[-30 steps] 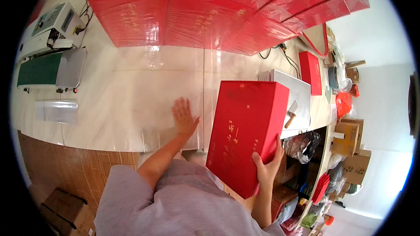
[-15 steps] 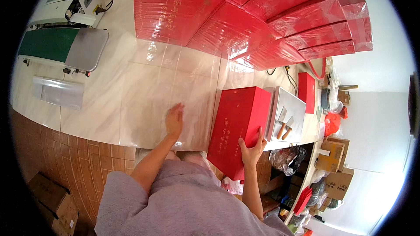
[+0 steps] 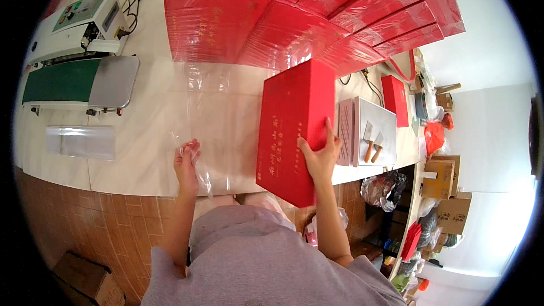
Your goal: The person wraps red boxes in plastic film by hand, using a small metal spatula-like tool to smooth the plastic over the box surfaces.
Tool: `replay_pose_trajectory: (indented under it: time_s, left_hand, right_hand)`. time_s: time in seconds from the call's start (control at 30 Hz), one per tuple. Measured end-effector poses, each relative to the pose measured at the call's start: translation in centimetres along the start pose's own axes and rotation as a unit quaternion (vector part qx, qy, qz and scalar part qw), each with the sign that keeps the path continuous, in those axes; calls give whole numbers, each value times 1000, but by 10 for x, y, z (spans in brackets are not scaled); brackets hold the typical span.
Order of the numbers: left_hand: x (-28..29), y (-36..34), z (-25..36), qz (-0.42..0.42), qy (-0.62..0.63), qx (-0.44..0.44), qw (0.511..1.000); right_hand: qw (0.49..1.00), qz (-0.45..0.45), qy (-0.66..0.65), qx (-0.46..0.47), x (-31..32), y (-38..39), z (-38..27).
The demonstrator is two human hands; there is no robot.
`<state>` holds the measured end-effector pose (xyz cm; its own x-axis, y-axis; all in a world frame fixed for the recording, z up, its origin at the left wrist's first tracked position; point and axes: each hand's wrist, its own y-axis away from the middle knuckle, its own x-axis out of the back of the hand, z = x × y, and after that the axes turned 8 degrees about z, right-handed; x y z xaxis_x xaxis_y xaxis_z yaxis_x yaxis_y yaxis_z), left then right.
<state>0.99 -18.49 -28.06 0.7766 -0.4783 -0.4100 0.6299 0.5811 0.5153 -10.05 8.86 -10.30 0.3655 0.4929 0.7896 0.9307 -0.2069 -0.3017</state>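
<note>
My left hand (image 3: 186, 161) is closed on the near left part of a clear plastic bag (image 3: 215, 136) lying on the pale marbled table (image 3: 144, 144). My right hand (image 3: 319, 156) grips the right side of a red box (image 3: 286, 119) with gold lettering, tilted over the right part of the bag. Behind them stands a stack of plastic-wrapped red boxes (image 3: 266, 22). Right of the held box is a silver metal plate (image 3: 378, 122) with two wooden-handled scrapers (image 3: 374, 150) on it.
At the back left stands a white machine (image 3: 93, 22) with cables and a green belt (image 3: 59, 79), a clear sheet (image 3: 79, 141) before it. Another red box (image 3: 395, 101) is at the back right. Cardboard cartons (image 3: 442, 181) line the right side; another carton (image 3: 85, 277) is on the floor.
My left hand has moved leftward from lying flat and closed on the plastic, lifting its edge. The red box in my right hand has moved up the table and slightly left.
</note>
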Motion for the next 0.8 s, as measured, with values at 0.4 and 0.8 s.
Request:
replay_pose_trajectory:
  time_s: [0.4, 0.8]
  left_hand:
    - [-11, 9, 7, -12, -15, -19, 1000]
    - [-58, 36, 25, -71, -130, -90, 985]
  right_hand:
    - [996, 1, 72, 45, -78, 19, -44]
    - [970, -63, -46, 231, -57, 55, -86]
